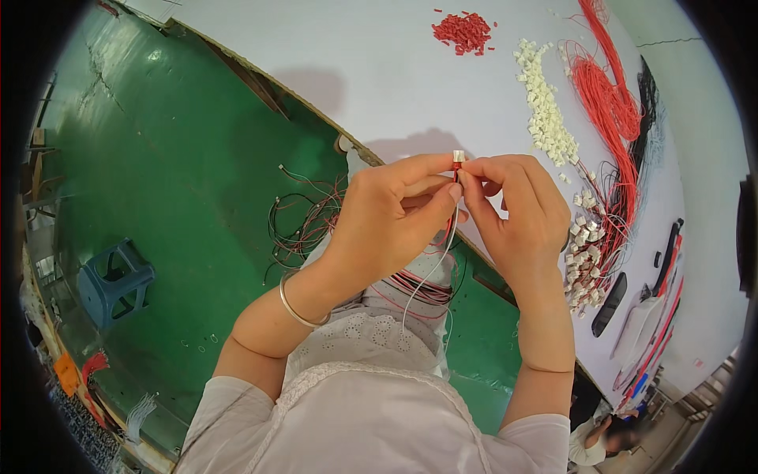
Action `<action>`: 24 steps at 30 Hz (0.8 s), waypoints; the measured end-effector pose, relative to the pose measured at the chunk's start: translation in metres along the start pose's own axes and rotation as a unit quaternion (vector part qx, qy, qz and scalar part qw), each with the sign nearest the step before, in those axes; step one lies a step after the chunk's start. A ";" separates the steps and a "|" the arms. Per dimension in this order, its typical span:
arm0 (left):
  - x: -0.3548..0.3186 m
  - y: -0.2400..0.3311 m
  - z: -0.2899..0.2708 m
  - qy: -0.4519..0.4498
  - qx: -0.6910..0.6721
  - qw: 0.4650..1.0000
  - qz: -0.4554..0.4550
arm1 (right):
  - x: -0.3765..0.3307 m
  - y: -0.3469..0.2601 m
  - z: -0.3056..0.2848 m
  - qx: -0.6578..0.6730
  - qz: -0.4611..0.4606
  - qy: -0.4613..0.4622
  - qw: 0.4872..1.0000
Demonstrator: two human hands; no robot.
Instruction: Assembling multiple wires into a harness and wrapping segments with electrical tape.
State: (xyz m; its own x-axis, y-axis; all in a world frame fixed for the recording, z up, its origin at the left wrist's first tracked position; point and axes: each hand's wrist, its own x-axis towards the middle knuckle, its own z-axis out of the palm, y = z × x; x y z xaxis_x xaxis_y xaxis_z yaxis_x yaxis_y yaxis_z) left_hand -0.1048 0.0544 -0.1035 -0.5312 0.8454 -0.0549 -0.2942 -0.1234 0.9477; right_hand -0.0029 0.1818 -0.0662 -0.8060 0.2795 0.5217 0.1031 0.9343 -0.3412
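- White plastic, a tiny connector housing, sits pinched at the meeting fingertips of both hands, raised in front of the person's chest, just off the near edge of the pale surface.
- Left hand is closed, thumb and forefinger clamped together on the thin wires just below the housing; a metal bangle circles that wrist.
- Right hand is closed too, its fingertips pressed on the housing and the red wire end from the other side.
- Seating the wire well seems to call for a grip close to its tip, so it does not buckle, and a straight push in line with the housing slot while the other hand holds the housing steady.
- Loose white and red wires trail from the fingers down to the lap, where more red and dark wires lie bunched.
- On the surface lie a heap of small red pieces, a strip of white housings and long red wires.
- Hidden by the fingertips: the housing's slots, the wire's metal end and how deep it sits.
- Dark and red items at the surface's right end are bent by the lens and hard to identify.
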 end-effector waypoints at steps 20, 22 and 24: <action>-0.006 0.001 0.003 0.012 0.042 0.999 0.032 | 0.001 -0.008 -0.008 0.029 0.044 -0.008 0.999; -0.006 0.002 0.003 0.009 0.045 0.998 0.033 | 0.000 -0.008 -0.008 0.038 0.046 0.002 0.998; -0.007 0.004 0.004 0.016 0.034 0.999 0.037 | 0.000 -0.008 -0.008 0.032 0.021 0.019 0.999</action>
State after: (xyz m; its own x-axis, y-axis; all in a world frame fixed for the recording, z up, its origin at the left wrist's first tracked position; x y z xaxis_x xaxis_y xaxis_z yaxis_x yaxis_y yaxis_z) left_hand -0.0996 0.0501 -0.0981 -0.5748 0.8182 0.0077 -0.1992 -0.1491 0.9685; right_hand 0.0012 0.1760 -0.0575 -0.7787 0.3279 0.5349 0.0984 0.9058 -0.4121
